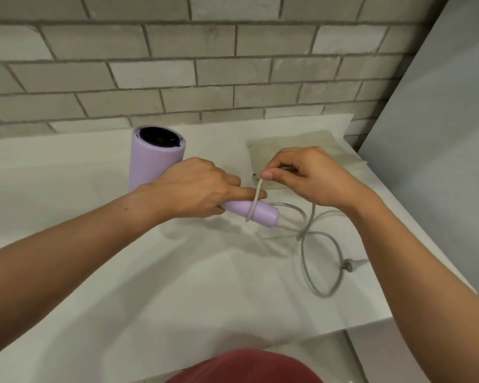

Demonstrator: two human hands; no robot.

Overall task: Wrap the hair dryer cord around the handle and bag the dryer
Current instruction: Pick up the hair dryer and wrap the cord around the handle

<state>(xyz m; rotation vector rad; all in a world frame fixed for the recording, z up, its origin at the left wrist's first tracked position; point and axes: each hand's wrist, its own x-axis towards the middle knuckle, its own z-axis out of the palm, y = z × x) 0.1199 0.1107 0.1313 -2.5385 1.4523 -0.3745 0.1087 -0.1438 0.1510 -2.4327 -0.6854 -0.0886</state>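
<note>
Red cloth (244,366) shows nearest, at the white table's (177,286) edge. Nearer than the right hand (307,175), the grey cord (324,272) lies in loose loops, its plug (349,265) beside them. The left hand (197,189) grips the lilac hair dryer (155,158) by its handle (260,212), which has one cord loop around it. The right hand pinches the cord just above. Beyond it lies a flat beige bag (288,145), then the tiled wall (233,64).

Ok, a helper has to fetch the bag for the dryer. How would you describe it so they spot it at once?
Start at the white counter under the grey tiled wall. At its far right corner, behind the right hand, lies a flat beige bag. It is the only flat, creased thing there, unlike the lilac dryer and the grey cord.
</note>
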